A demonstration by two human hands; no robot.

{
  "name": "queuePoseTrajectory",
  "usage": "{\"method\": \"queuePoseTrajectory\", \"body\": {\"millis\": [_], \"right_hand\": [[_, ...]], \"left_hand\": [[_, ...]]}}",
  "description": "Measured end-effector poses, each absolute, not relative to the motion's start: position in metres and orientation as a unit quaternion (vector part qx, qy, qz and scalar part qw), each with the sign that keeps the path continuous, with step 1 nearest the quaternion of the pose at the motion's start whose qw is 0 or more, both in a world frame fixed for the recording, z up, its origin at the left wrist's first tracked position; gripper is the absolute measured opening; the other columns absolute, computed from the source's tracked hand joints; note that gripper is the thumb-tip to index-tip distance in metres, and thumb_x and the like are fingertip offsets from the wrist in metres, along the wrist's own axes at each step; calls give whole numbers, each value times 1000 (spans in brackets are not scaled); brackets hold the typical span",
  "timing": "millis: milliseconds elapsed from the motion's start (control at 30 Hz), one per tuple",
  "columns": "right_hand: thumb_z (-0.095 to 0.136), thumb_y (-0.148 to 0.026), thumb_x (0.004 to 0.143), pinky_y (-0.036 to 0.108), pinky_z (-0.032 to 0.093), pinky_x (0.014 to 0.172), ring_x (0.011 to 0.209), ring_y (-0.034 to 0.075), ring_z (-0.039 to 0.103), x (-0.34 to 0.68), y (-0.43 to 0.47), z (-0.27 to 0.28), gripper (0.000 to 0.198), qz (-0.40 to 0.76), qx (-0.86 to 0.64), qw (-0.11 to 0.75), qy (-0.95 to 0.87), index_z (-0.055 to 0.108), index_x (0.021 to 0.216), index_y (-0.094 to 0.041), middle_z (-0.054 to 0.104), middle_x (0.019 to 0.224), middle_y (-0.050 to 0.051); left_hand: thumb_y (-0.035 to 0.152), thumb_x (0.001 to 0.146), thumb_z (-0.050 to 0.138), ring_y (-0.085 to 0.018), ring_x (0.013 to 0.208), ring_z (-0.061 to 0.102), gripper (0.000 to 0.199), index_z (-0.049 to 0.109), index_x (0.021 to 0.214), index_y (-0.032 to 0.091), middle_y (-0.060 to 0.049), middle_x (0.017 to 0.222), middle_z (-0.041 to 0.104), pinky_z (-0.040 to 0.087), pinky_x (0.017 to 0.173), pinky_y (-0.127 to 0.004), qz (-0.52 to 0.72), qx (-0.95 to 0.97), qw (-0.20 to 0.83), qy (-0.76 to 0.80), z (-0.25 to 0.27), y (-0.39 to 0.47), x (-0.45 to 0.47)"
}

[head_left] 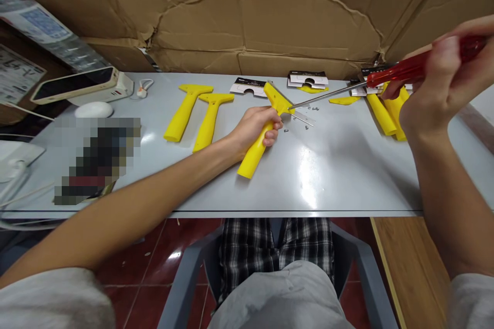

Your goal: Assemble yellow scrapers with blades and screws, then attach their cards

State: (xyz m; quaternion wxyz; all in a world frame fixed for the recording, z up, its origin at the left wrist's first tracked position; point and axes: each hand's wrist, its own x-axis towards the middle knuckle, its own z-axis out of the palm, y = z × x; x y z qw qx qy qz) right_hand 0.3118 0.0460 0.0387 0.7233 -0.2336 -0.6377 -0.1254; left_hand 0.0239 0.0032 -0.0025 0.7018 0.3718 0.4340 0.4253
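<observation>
My left hand [257,131] is wrapped round the handle of a yellow scraper [252,158], its wide head pointing up and away from me. In my right hand [436,82] is a screwdriver [401,69] with a red see-through handle, its long shaft slanting down to the left. The tip meets the right side of the scraper's head. Small screws [307,127] lie scattered on the table just right of that head, near a thin metal blade [303,119]. Two more yellow scraper handles [180,117] [206,126] rest to the left of my left hand.
More yellow handles [380,114] lie at the right, partly behind my right hand. Black-and-white card packets [307,79] line the back of the grey table [347,185], before a cardboard wall [309,25]. At left are a phone [77,86], a white mouse [93,110] and a plastic bottle [50,25].
</observation>
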Motion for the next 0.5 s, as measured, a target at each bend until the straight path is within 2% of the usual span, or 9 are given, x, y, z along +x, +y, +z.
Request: {"method": "queuePoseTrajectory", "body": {"millis": [100, 267, 400, 500], "right_hand": [[57, -63, 108, 27, 32, 63, 63, 3, 44, 320, 49, 43, 55, -193, -271, 724, -604, 53, 79, -16, 43, 74, 0], [63, -61, 105, 31, 31, 69, 71, 6, 42, 334, 56, 43, 52, -215, -290, 680, -638, 53, 79, -17, 43, 78, 1], [67, -63, 102, 28, 40, 75, 79, 5, 50, 339, 54, 41, 44, -203, -240, 679, -664, 69, 94, -20, 53, 87, -1], [78, -56, 96, 27, 49, 87, 106, 9, 60, 345, 53, 36, 33, -148, -239, 680, -678, 74, 111, -26, 64, 109, -3]], "left_hand": [[10, 69, 69, -5, 43, 41, 20, 52, 75, 18, 1, 67, 55, 30, 33, -14, 422, 376, 702, 434, -2, 3, 24], [11, 68, 68, -4, 43, 40, 18, 52, 72, 18, 1, 66, 54, 30, 34, -15, 426, 380, 699, 431, -1, 2, 24], [11, 69, 68, -4, 44, 40, 17, 52, 72, 18, 1, 67, 54, 30, 34, -14, 429, 380, 697, 430, -2, 3, 23], [12, 69, 67, -4, 44, 41, 16, 53, 74, 18, 1, 69, 55, 30, 34, -14, 431, 381, 696, 429, -4, 3, 23]]}}
